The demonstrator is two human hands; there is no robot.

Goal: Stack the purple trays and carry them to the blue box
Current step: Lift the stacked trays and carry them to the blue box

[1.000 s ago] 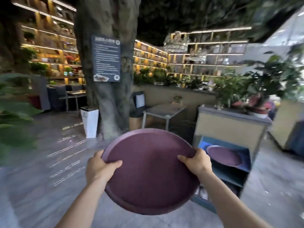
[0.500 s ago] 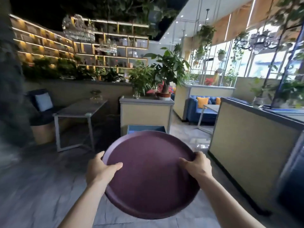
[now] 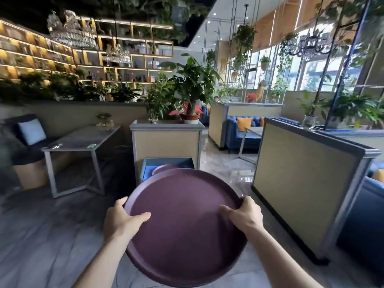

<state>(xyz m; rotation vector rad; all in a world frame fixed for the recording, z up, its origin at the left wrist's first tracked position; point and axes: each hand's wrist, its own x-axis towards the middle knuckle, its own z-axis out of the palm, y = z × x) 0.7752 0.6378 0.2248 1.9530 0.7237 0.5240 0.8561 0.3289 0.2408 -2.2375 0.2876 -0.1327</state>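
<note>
I hold a round purple tray (image 3: 182,227) in front of me, tilted slightly toward me. My left hand (image 3: 122,221) grips its left rim with the thumb on the inside. My right hand (image 3: 245,215) grips the right rim the same way. Whether more trays lie stacked beneath it is hidden. Just beyond the tray's far edge stands the blue box (image 3: 148,166), against a beige planter. Another purple tray (image 3: 164,167) lies inside the box, mostly hidden behind the one I hold.
A beige planter (image 3: 166,142) with potted plants rises behind the box. A grey table (image 3: 81,142) stands to the left, a long beige partition (image 3: 307,183) to the right. Grey marble floor (image 3: 52,235) spreads around me.
The view has swung right and closed in on the planter. The blue box now sits straight ahead, with the tray inside it peeking over my tray's rim. My grip is unchanged.
</note>
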